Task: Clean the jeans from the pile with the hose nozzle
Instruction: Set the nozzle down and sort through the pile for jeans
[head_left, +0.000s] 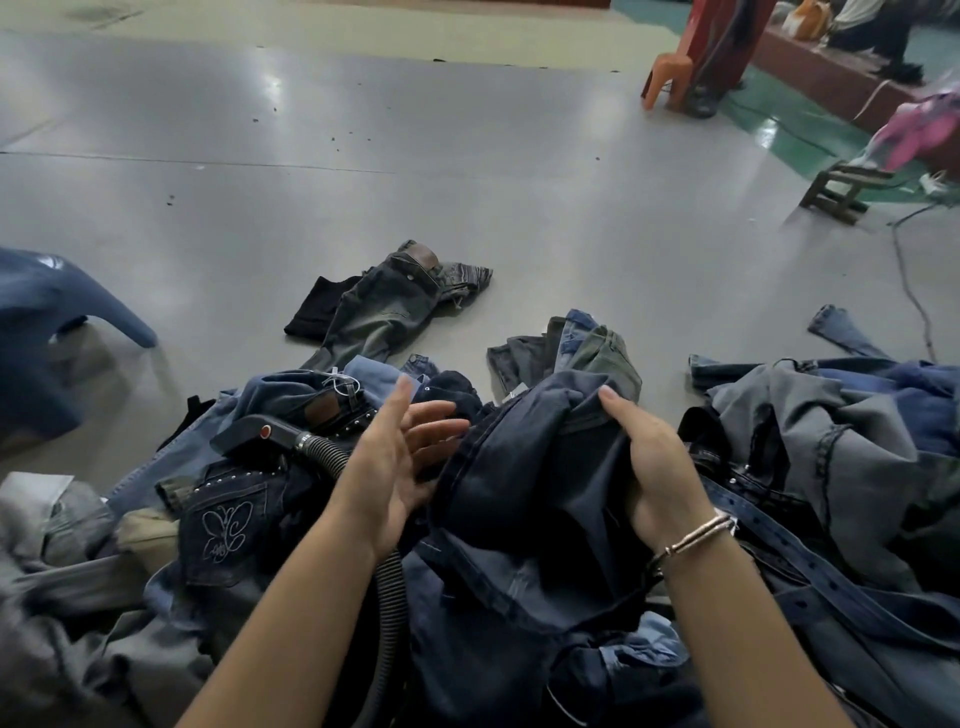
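We see the dark jeans (540, 467) on top of the pile (810, 441), which covers the floor (467, 182) directly in front of us. Our right hand (654, 467) grips a bunched fold of these jeans, with the fingers curled around the cloth near what seems to be the waist part. Our left hand (400, 457) is open, the fingers straight and spread, just beside the left edge of the same jeans; we cannot tell if it touches the cloth. The hose nozzle (254, 434) lies on the pile to the left, held by nobody, and its ribbed hose (389, 587) passes under our left forearm. We judge that denim is soft and limp but rather heavy — it will hang down and fold on itself when lifted, and other garments may come with it, because legs and a studded belt (810, 551) are tangled around. It is not fragile and not slippery, so a firm grip is safe. The best place to hold is probably the waistband, where the cloth is thick and stiff, with one hand at each side, so the legs fall free. The nozzle looks like rigid plastic — it should be taken at the handle part near the red button (265, 431), and the hose will drag behind it
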